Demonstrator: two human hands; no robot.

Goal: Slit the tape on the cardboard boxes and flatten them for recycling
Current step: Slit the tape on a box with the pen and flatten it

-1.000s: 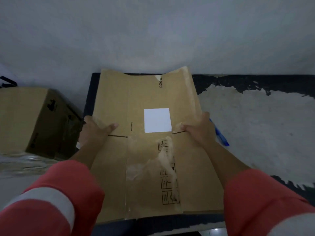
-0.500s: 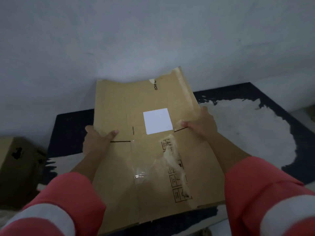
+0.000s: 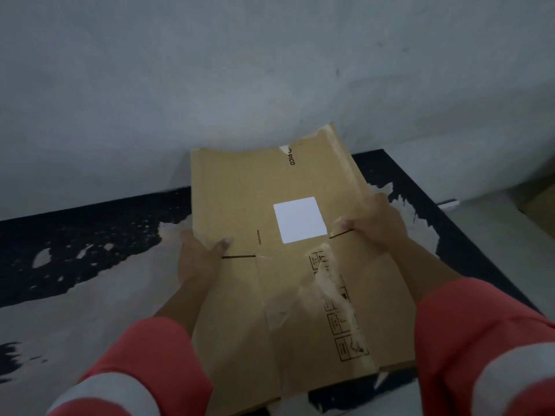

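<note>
A flattened brown cardboard box with a white label and a torn tape strip down its face is held up off the worn table, tilted to the right. My left hand grips its left edge with the thumb on top, beside a slit. On the right edge, next to the other slit, my right hand holds on with the thumb over the face.
The table is dark with its surface worn to pale patches, and it runs along a grey wall. The table's right edge drops to a pale floor. Something brown shows at the far right.
Both hands have carried the flattened box to the right along the table. The other cardboard box at the left has dropped out of view, and the blue pen is no longer seen.
</note>
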